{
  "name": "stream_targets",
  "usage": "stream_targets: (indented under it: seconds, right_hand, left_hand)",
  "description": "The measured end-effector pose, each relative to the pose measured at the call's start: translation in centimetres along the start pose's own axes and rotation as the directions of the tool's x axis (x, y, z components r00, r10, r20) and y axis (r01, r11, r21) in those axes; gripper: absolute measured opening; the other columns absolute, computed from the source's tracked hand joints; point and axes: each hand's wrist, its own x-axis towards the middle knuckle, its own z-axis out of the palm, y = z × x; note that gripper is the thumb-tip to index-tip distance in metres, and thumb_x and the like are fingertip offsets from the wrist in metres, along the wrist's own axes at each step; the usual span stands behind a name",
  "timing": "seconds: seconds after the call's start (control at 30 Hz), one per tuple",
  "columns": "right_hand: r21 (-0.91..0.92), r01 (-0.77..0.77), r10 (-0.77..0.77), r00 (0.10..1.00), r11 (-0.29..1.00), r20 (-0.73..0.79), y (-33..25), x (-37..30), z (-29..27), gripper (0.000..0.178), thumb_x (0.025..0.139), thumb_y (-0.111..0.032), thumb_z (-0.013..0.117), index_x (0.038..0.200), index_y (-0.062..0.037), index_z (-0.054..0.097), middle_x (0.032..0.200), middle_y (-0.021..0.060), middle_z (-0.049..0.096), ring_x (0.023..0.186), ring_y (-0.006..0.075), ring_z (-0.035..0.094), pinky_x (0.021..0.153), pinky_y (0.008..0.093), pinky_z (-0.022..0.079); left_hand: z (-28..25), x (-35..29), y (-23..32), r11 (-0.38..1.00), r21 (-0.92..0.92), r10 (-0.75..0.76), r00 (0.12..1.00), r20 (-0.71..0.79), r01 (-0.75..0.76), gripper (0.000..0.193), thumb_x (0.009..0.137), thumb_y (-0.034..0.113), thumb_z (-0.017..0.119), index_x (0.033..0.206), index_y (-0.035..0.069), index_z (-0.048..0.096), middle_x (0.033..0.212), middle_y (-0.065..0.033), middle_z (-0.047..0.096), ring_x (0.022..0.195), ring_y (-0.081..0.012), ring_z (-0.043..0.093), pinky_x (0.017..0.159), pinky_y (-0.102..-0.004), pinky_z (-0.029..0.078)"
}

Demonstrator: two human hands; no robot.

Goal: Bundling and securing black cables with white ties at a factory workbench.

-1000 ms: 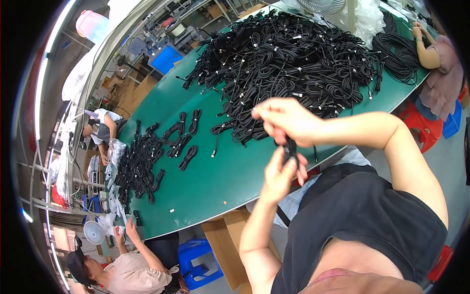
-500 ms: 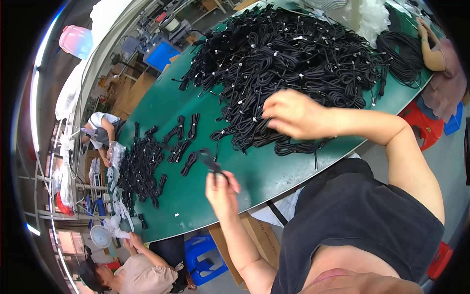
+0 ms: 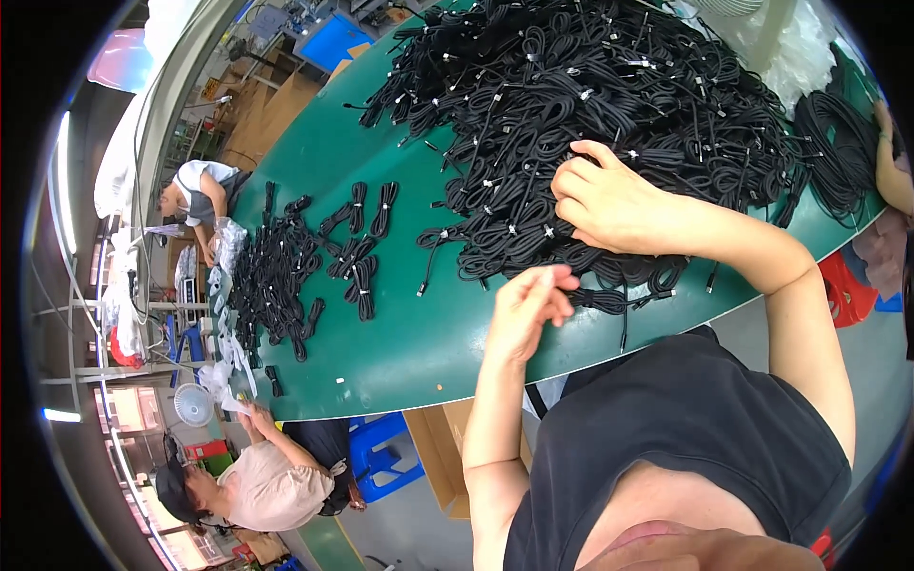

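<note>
A big heap of black coiled cables [image 3: 533, 114], many tied with small white bands, covers the far right of the green table [image 3: 419, 362]. My right hand [image 3: 614, 205] rests on the near side of this heap, its fingers bent over the cables; what they hold, if anything, is hidden. Just in front of the heap's near edge is my left hand [image 3: 531, 309], its fingers loosely bent and apart with nothing in them. To the left lie a few separate cable bundles [image 3: 362, 285], beside a smaller pile of bundles [image 3: 276, 276].
Across the table's left end, a person [image 3: 205, 190] leans near clear plastic bags [image 3: 228, 243]. Nearer, another person [image 3: 276, 476] handles white plastic. A blue stool [image 3: 381, 462] and a cardboard box [image 3: 440, 452] stand below the near edge. A larger cable coil [image 3: 838, 152] lies far right.
The black cable bundle has left my left hand and lies with the separate bundles on the left. That hand has moved right toward the heap. My right hand has settled onto the cables.
</note>
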Motion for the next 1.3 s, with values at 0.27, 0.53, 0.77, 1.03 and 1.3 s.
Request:
stream_targets:
  seconds: [0.27,0.53,0.77,1.03,1.3]
  right_hand:
    - [0.113,0.125,-0.086,0.950,0.986,-0.299,-1.6,0.3,-1.7,0.024,0.067,-0.019,0.065,0.080,-0.0003,0.056,0.093,0.0129,0.055,0.087,0.0253,0.055,0.083,0.0432,0.042]
    - [0.578,-0.043,0.265,0.914,0.815,-0.307,-1.7,1.1,-3.3,0.024,0.072,-0.014,0.069,0.088,-0.0016,0.058,0.084,0.0116,0.056,0.073,0.0268,0.056,0.063,0.0349,0.046]
    - [0.534,-0.138,0.355,0.875,0.834,-0.329,-1.9,1.4,-2.7,0.008,0.070,-0.002,0.063,0.075,-0.0017,0.057,0.068,0.0082,0.051,0.059,0.0247,0.053,0.053,0.0337,0.044]
    - [0.468,-0.270,0.434,0.854,0.841,-0.287,-1.6,1.4,-3.0,0.010,0.069,-0.007,0.063,0.074,-0.0047,0.055,0.068,0.0056,0.052,0.061,0.0234,0.053,0.056,0.0330,0.041]
    - [0.308,-0.181,0.301,0.864,0.934,-0.403,-1.1,1.2,-2.7,0.010,0.073,-0.007,0.064,0.074,-0.0029,0.055,0.066,0.0074,0.052,0.060,0.0239,0.053,0.053,0.0315,0.041]
  left_hand:
    - [2.9,0.8,2.4,0.890,-0.162,0.418,0.904,-0.089,-0.427,0.035,0.092,0.023,0.048,0.116,-0.002,0.048,0.096,-0.0073,0.055,0.063,-0.0106,0.050,0.053,-0.0215,0.040]
    - [2.5,2.8,4.8,0.706,-0.040,0.707,0.707,-0.021,-0.707,0.033,0.089,0.024,0.054,0.111,-0.001,0.048,0.108,-0.0180,0.055,0.069,-0.0102,0.050,0.061,-0.0217,0.041]
    - [3.4,4.4,5.0,0.743,-0.095,0.663,0.748,-0.027,-0.663,0.036,0.090,0.026,0.053,0.112,-0.001,0.046,0.104,-0.0183,0.058,0.070,-0.0102,0.052,0.060,-0.0208,0.042]
    - [3.4,5.3,4.5,0.682,-0.075,0.726,0.686,-0.048,-0.727,0.030,0.088,0.025,0.056,0.106,0.002,0.049,0.102,-0.0116,0.055,0.090,-0.0204,0.055,0.083,-0.0312,0.044]
    - [3.4,5.1,4.6,0.760,-0.136,0.641,0.767,-0.005,-0.636,0.030,0.083,0.023,0.063,0.102,0.003,0.051,0.103,-0.0167,0.057,0.080,-0.0134,0.054,0.063,-0.0228,0.044]
